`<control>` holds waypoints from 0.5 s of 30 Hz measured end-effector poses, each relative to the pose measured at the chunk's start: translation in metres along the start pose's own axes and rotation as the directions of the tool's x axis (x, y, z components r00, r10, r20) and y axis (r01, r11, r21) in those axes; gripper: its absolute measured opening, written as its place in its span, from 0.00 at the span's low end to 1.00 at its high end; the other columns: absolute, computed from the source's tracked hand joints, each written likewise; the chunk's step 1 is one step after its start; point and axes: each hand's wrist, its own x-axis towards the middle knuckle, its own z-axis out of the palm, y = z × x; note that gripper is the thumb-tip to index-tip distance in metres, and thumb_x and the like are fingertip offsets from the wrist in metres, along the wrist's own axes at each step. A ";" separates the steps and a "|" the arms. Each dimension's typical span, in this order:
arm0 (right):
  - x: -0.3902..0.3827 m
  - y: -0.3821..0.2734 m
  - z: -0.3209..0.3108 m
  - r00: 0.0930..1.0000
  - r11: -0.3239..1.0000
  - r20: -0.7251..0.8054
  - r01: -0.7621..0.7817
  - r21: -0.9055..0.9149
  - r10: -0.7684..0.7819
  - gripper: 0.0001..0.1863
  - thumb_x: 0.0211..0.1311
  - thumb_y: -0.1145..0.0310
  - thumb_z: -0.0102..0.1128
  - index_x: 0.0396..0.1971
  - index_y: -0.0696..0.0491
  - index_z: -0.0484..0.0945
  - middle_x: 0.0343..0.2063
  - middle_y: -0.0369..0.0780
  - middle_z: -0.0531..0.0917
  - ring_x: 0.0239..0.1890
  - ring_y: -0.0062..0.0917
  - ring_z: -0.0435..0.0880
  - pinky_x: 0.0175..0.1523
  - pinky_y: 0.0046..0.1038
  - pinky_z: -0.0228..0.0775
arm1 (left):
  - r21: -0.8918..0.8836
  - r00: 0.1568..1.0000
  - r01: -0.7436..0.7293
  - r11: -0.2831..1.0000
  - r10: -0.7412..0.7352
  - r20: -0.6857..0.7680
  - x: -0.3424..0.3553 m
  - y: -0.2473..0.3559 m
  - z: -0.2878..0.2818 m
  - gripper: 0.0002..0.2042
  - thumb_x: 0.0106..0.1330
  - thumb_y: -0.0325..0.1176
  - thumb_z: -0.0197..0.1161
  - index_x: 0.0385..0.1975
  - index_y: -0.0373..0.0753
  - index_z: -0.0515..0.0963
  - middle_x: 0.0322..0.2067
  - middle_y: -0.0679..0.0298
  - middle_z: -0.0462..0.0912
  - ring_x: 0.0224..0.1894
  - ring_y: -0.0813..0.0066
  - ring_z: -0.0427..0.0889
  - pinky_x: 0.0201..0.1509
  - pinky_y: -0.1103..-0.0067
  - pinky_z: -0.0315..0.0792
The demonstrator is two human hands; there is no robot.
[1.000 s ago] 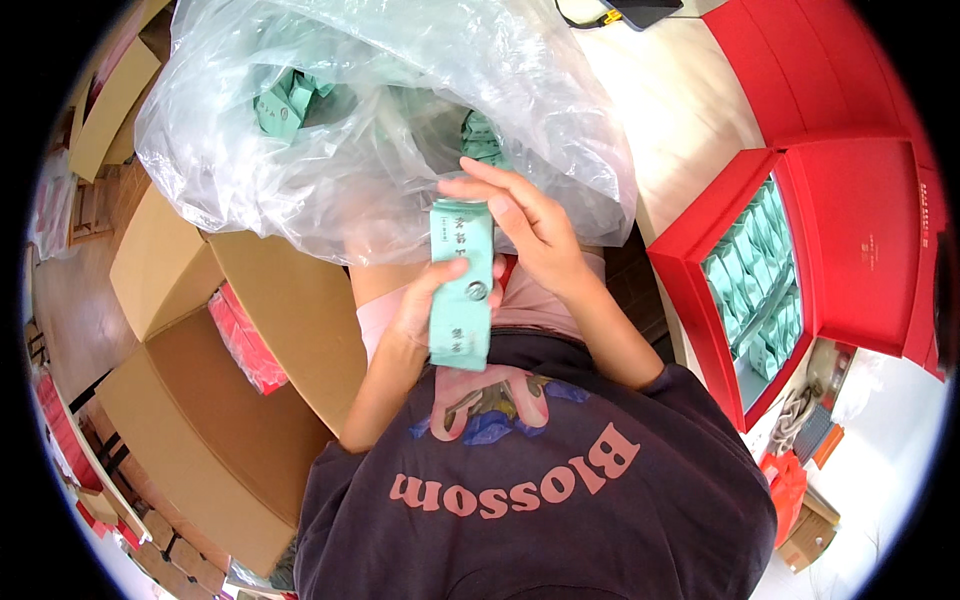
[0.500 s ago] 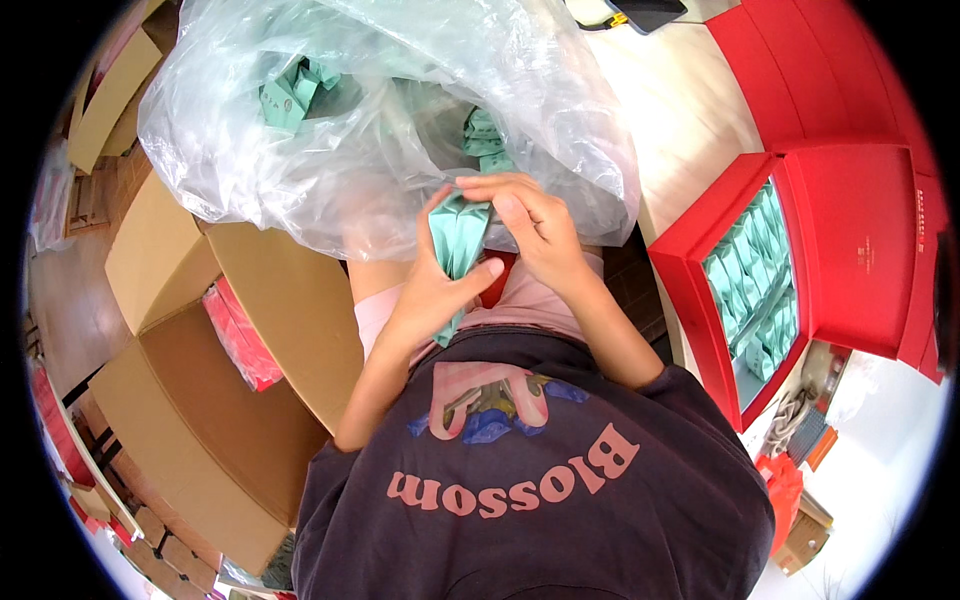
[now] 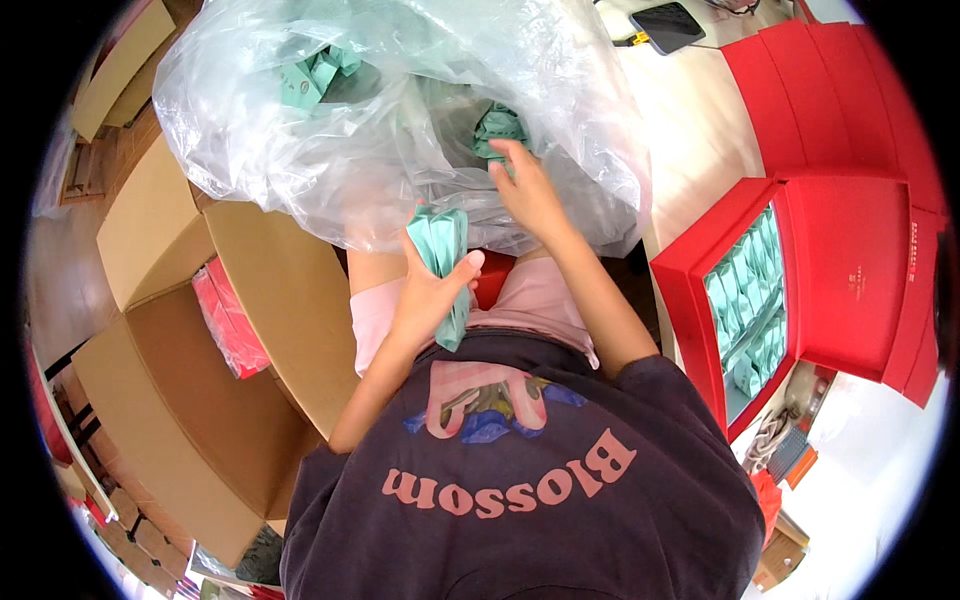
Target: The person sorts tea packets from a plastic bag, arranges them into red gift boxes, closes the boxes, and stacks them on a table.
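My left hand (image 3: 420, 300) is closed around a small stack of pale green packets (image 3: 438, 238), held above my lap with their folded ends upward. Up and to the right, my right hand (image 3: 530, 200) reaches over the big clear plastic bag (image 3: 230, 170), fingers apart. Its fingertips are at the lower edge of a crumpled green packet (image 3: 499, 124) in the bag's opening; whether they touch it I cannot tell. More green packets (image 3: 315, 78) show deeper in the bag. An open red gift box (image 3: 690, 265) on the right holds rows of the same packets (image 3: 745, 275).
At my left stands an open cardboard carton (image 3: 180, 400) with a red plastic-wrapped pack (image 3: 228, 315) inside. A phone (image 3: 668, 27) lies on the pale tabletop (image 3: 690, 120) at the upper right. Several red boxes (image 3: 820, 90) lie behind the open one.
My right hand has left the packets in my left hand and moved up and away to the packet in the bag. The left hand with its stack has shifted slightly left and down.
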 end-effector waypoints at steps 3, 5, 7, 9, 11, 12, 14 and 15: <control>0.047 0.057 0.017 0.993 0.920 -0.095 0.028 -0.391 -0.071 0.23 0.56 0.76 0.55 0.53 0.61 0.66 0.53 0.51 0.71 0.56 0.45 0.70 0.59 0.38 0.64 | -0.207 0.985 0.162 0.965 -0.147 0.087 -0.007 -0.031 -0.008 0.41 0.65 0.42 0.60 0.67 0.44 0.36 0.45 0.56 0.67 0.38 0.71 0.77 0.40 0.71 0.77; 0.072 0.090 0.022 0.989 0.847 -0.138 -0.024 -0.531 -0.058 0.24 0.55 0.77 0.56 0.53 0.60 0.66 0.54 0.51 0.69 0.57 0.47 0.68 0.59 0.40 0.64 | -0.204 0.986 0.162 0.965 -0.149 0.080 -0.013 -0.038 -0.006 0.31 0.66 0.51 0.55 0.59 0.38 0.51 0.39 0.57 0.72 0.37 0.69 0.78 0.43 0.71 0.76; 0.087 0.107 0.021 0.989 0.765 -0.145 -0.119 -0.633 0.035 0.24 0.54 0.78 0.57 0.52 0.60 0.66 0.54 0.51 0.67 0.57 0.48 0.68 0.58 0.40 0.65 | -0.244 0.983 0.175 0.954 -0.158 0.088 -0.012 -0.044 -0.009 0.31 0.66 0.53 0.54 0.58 0.39 0.53 0.38 0.57 0.73 0.37 0.68 0.78 0.43 0.71 0.76; 0.084 0.093 0.024 0.998 0.791 -0.062 -0.058 -0.609 0.025 0.22 0.54 0.77 0.58 0.50 0.59 0.67 0.52 0.52 0.69 0.56 0.48 0.68 0.56 0.42 0.65 | -0.339 0.980 0.197 0.920 -0.177 0.089 -0.009 -0.054 -0.021 0.38 0.65 0.50 0.58 0.64 0.46 0.41 0.42 0.56 0.70 0.36 0.68 0.78 0.40 0.70 0.77; 0.074 0.073 0.020 0.997 0.834 -0.031 0.042 -0.550 -0.071 0.20 0.55 0.76 0.58 0.48 0.59 0.68 0.48 0.52 0.72 0.53 0.48 0.69 0.53 0.43 0.66 | -0.335 0.968 0.250 0.908 -0.245 0.058 -0.009 -0.051 -0.028 0.35 0.64 0.50 0.59 0.62 0.43 0.47 0.40 0.56 0.72 0.37 0.68 0.78 0.40 0.71 0.77; 0.066 0.061 0.017 0.987 0.861 -0.041 0.117 -0.495 -0.157 0.18 0.56 0.75 0.58 0.47 0.59 0.68 0.45 0.51 0.73 0.51 0.49 0.71 0.51 0.43 0.66 | -0.333 0.959 0.278 0.901 -0.282 0.039 -0.009 -0.048 -0.030 0.33 0.64 0.50 0.59 0.61 0.42 0.50 0.39 0.57 0.73 0.37 0.69 0.78 0.40 0.71 0.77; 0.046 0.029 0.007 0.991 0.909 -0.071 0.071 -0.410 -0.110 0.14 0.59 0.73 0.57 0.44 0.59 0.70 0.40 0.49 0.77 0.46 0.46 0.74 0.47 0.41 0.67 | -0.387 0.951 0.294 0.874 -0.306 0.033 -0.006 -0.042 -0.038 0.31 0.63 0.50 0.60 0.58 0.41 0.55 0.36 0.57 0.75 0.36 0.69 0.79 0.41 0.72 0.77; 0.034 0.004 0.002 0.996 0.925 -0.081 -0.052 -0.376 0.023 0.12 0.61 0.71 0.57 0.42 0.59 0.70 0.38 0.47 0.79 0.43 0.43 0.77 0.45 0.39 0.68 | -0.412 0.947 0.305 0.859 -0.320 0.034 -0.005 -0.039 -0.041 0.30 0.63 0.50 0.60 0.57 0.40 0.58 0.35 0.57 0.76 0.36 0.69 0.79 0.41 0.73 0.77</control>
